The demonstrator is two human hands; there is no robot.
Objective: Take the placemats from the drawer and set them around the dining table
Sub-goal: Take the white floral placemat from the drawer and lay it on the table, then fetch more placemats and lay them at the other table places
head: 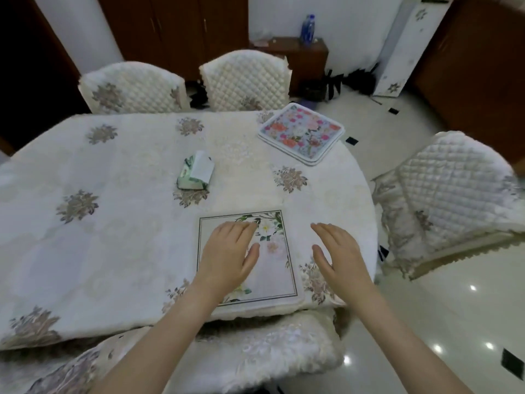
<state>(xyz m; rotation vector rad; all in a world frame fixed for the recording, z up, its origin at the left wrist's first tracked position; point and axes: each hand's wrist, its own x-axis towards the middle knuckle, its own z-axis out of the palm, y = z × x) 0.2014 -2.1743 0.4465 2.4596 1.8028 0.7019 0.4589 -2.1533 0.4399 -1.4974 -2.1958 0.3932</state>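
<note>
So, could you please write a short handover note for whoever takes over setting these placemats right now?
Left hand: open, palm flat on the white placemat with the green-and-white flower border, at the near edge of the cloth-covered dining table.
Right hand: open, holding nothing, just right of that mat over the cloth.
Stack of pink-and-blue floral placemats: at the table's far right corner, not yet distributed.
Green-and-white tissue pack: mid-table.
Done: one mat laid at the near seat.
Left: spread the stacked mats to the other seats.
</note>
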